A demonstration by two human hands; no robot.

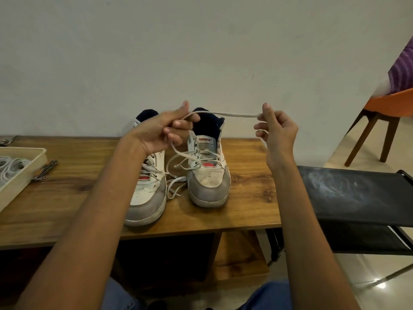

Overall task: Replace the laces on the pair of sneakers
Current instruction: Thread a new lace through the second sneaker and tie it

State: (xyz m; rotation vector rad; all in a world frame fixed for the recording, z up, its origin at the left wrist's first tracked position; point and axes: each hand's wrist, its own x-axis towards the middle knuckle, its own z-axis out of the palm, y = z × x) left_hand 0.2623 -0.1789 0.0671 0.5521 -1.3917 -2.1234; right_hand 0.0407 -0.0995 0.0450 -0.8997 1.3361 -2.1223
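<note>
A white lace [234, 114] is stretched level above the right sneaker [206, 166], each end pinched in a closed grip: the left hand [161, 130] over that sneaker's tongue, the right hand [276, 133] out past its right side. Slack lace hangs from the left hand down to the sneaker's eyelets. The left sneaker [146, 186] stands just beside it on the wooden surface [250, 198]. A tray [29, 168] of laces sits far left of the sneakers.

Sneakers [178, 173] on table [250, 186], tray [22, 173] left.
</note>
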